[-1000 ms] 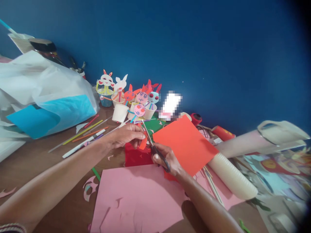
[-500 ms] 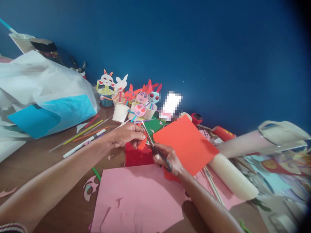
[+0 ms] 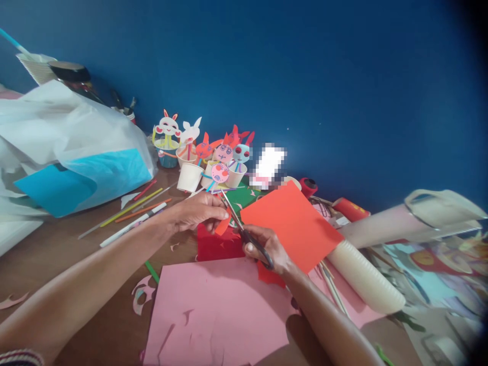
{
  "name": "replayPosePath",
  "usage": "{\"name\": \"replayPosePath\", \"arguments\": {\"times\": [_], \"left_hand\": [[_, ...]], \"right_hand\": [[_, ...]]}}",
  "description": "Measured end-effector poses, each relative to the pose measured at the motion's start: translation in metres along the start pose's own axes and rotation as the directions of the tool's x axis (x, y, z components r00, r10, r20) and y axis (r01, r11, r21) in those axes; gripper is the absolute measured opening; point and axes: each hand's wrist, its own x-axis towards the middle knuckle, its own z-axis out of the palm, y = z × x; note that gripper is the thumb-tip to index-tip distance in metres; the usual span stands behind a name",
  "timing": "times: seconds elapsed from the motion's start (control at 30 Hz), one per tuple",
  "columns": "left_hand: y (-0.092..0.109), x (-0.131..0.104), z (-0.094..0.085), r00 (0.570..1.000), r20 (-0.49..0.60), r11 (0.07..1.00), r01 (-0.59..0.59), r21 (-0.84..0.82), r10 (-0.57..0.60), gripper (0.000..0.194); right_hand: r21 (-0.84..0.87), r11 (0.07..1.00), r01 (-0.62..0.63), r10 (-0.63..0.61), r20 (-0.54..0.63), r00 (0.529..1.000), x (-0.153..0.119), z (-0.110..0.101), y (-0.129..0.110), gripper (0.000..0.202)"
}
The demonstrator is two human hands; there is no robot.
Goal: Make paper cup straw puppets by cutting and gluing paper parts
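Between the thumb and fingers of my left hand (image 3: 204, 212) is pinched a small strip of orange paper (image 3: 222, 225). My right hand (image 3: 269, 248) is closed round the black handles of a pair of scissors (image 3: 235, 219). The blades point up and to the left and lie right beside the orange strip; whether they touch it I cannot tell. Behind my right hand is a large orange sheet (image 3: 292, 223). Red paper (image 3: 217, 244) lies below the hands, and a pink sheet (image 3: 213, 310) with small scraps on it is nearer to me.
Several paper cups (image 3: 189, 177) with paper animal faces stand at the back by the blue wall. A marker (image 3: 131, 224) and coloured sticks lie at left, beside a white plastic bag (image 3: 76, 137). A long stack of cups (image 3: 368, 279) lies on the right.
Hands, scissors and orange strip are almost where they were. The scissors and right hand have shifted very slightly to the right.
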Motion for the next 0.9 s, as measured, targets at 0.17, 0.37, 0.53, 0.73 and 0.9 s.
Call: {"name": "replayPosePath", "arguments": {"times": [0.17,0.37,0.53,0.73,0.9], "left_hand": [[0.001,0.0,-0.001,1.0,0.014,1.0,0.015,-0.006,-0.015,0.014],[-0.004,0.003,-0.004,0.999,0.036,1.0,-0.014,-0.021,0.015,0.015],[-0.004,0.002,-0.006,0.998,0.061,1.0,0.001,0.006,-0.001,0.016],[-0.008,0.003,-0.009,0.998,0.066,0.999,0.004,0.046,-0.007,0.015],[-0.008,0.003,-0.01,0.997,0.063,0.998,0.036,0.055,-0.039,0.016]], "right_hand": [[-0.008,1.0,0.0,0.0,-0.008,1.0,0.0,0.0,-0.001,0.05],[-0.036,0.999,0.0,0.0,-0.005,1.0,0.0,0.0,-0.005,0.048],[-0.059,0.998,0.01,-0.01,0.011,1.0,0.0,-0.002,-0.008,0.046],[-0.042,0.999,-0.006,0.007,0.025,1.0,0.0,-0.004,-0.008,0.047],[-0.064,0.998,-0.009,0.01,0.021,1.0,0.0,-0.006,-0.008,0.047]]}}
